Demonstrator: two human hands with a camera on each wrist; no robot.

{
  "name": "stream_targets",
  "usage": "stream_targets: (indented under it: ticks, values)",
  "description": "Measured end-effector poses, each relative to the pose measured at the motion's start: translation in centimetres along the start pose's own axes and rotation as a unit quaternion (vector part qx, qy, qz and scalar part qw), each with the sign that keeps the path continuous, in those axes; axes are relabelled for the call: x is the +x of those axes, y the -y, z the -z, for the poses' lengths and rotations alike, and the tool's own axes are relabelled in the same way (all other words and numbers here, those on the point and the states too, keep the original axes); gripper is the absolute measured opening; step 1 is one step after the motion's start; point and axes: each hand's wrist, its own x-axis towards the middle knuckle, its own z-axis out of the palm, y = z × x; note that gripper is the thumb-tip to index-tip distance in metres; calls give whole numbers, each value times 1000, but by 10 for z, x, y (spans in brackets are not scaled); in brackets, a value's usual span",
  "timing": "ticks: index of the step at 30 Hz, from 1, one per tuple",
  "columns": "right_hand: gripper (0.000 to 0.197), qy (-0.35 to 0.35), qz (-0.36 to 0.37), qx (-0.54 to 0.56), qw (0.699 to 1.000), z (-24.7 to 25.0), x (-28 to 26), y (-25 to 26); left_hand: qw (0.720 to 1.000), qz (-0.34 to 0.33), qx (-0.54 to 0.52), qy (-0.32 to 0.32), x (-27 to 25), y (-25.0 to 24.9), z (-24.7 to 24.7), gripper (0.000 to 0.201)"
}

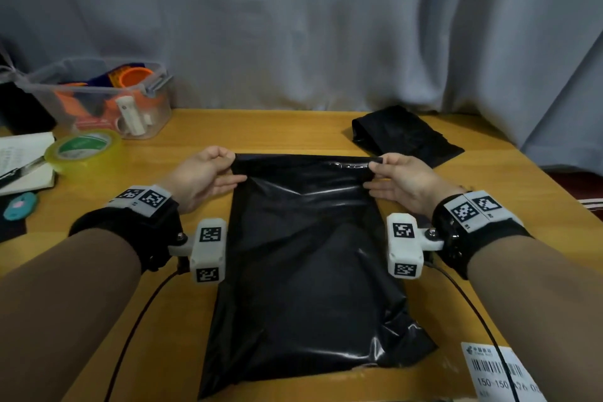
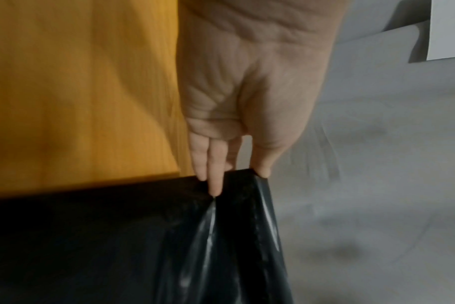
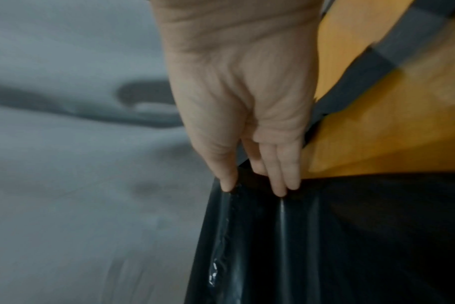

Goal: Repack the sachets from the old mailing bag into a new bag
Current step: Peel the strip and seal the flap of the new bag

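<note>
A large glossy black mailing bag [image 1: 303, 274] lies lengthwise on the wooden table [image 1: 280, 127], bulging in its lower half; no sachets show. My left hand [image 1: 230, 165] pinches the bag's far left corner between thumb and fingers, as the left wrist view confirms on the black bag [image 2: 169, 236] under the left hand [image 2: 237, 176]. My right hand [image 1: 375, 166] pinches the far right corner, and the right wrist view has the right hand [image 3: 255, 185] on the bag's edge [image 3: 312, 236]. The far edge is lifted and stretched between both hands. A second, crumpled black bag [image 1: 404, 135] lies at the back right.
A clear plastic box [image 1: 101, 98] of orange and white items stands at the back left, with a yellow-green tape roll [image 1: 81, 148] and a notebook [image 1: 23, 160] in front of it. A barcode shipping label [image 1: 496, 372] lies at the near right. A grey curtain [image 1: 310, 26] hangs behind.
</note>
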Motion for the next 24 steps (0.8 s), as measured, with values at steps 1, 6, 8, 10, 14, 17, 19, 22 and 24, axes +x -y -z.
stream_targets:
  ticks: [1, 6, 8, 10, 14, 17, 19, 22, 24]
  values:
    - [14, -7, 11, 25, 1000, 1, -1, -5, 1000, -7, -20, 1, -3, 2, 1, 19]
    - [11, -15, 25, 87, 996, -1, -15, -20, 997, -33, -66, -10, -18, 12, 2, 35]
    - [10, -14, 17, 94, 995, -3, -20, -21, 998, -29, -49, -39, -23, 16, -1, 27]
    - [11, -20, 12, 112, 993, -6, -24, -20, 998, -25, -27, -56, -27, 18, -5, 12]
    - [27, -88, 18, 93, 992, -12, -26, -21, 998, -16, -7, -58, -32, 18, -12, 19]
    - [11, -110, 27, 25, 993, -18, -28, -22, 997, 0, 1, -77, -33, 16, -14, 30]
    - [14, -117, 19, -20, 993, -19, -28, -22, 996, 12, 13, -88, -34, 16, -15, 38]
    - [16, -110, -7, -27, 994, -19, -28, -20, 994, 19, 43, -95, -33, 17, -13, 37]
    - [15, -93, -22, -23, 995, -20, -30, -17, 992, 7, 67, -104, -32, 18, -10, 31]
